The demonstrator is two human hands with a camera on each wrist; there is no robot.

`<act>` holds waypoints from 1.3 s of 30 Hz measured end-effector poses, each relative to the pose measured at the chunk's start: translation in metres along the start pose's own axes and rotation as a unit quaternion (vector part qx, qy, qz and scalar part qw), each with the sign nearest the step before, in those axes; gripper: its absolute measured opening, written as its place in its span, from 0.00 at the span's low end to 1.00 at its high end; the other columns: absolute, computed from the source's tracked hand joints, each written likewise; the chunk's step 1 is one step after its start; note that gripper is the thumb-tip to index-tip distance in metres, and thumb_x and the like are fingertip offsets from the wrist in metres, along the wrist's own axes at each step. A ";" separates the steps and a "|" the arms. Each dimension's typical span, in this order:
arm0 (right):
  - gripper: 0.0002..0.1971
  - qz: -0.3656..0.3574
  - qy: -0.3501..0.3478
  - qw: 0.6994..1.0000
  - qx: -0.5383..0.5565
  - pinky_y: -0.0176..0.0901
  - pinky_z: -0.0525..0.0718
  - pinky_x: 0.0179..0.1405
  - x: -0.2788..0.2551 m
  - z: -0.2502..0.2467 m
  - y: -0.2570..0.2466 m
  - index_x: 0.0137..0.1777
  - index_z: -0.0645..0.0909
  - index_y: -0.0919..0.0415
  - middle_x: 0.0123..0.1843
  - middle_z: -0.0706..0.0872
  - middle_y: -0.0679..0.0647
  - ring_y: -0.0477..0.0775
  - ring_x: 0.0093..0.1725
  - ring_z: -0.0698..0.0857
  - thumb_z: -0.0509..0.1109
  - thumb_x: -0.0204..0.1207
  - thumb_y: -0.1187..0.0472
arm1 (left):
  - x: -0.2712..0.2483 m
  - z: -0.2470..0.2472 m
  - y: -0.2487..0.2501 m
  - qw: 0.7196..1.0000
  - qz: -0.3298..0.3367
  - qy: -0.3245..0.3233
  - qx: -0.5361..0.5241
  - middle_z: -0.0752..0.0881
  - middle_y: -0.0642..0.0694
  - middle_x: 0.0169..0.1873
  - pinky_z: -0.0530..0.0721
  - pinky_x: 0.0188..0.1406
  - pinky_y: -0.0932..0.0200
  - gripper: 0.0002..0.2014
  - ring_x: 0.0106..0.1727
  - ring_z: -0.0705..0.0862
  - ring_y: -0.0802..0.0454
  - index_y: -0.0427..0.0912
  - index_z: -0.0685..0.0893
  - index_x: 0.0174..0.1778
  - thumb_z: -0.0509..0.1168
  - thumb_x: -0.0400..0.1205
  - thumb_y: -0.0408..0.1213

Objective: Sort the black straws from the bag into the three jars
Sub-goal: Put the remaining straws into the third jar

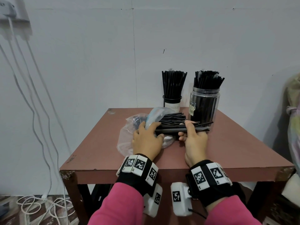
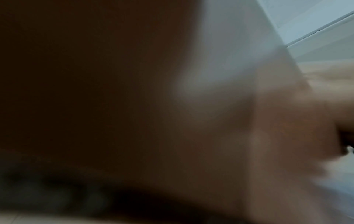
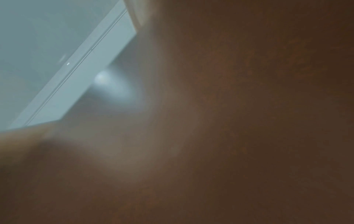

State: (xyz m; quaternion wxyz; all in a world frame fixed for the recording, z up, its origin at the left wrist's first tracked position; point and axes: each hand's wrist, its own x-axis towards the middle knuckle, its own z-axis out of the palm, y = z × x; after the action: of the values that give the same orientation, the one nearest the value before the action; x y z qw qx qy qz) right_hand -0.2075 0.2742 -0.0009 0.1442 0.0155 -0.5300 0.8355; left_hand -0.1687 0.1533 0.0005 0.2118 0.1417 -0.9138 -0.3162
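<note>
We note two jars at the desk's rear already packed; the third is unseen. Our right hand grips a bundle of straws; our left hand presses the bag, more straws lying inside.

straws: black bundle, lying flat, spilling rightward from bag | bag: clear, crumpled, centre-left | jars: two seen, far right, upright, straw-filled

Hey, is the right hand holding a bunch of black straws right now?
Yes, the right hand grips a bundle of black straws lying crosswise just above the table.
</note>
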 end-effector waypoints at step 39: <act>0.10 -0.063 0.008 0.970 -0.235 0.56 0.84 0.56 0.013 0.002 -0.001 0.43 0.84 0.54 0.44 0.89 0.49 0.55 0.48 0.87 0.71 0.72 0.48 | 0.002 -0.014 0.020 0.991 0.043 0.051 -0.120 0.72 0.49 0.77 0.66 0.76 0.38 0.22 0.78 0.67 0.43 0.52 0.72 0.77 0.56 0.86 0.37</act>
State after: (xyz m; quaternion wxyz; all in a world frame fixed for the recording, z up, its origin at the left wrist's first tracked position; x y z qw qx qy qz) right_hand -0.2200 0.2760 0.0036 0.2004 0.0076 -0.7084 0.6768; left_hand -0.1661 0.1603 0.0239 0.2868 0.0921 -0.8627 -0.4063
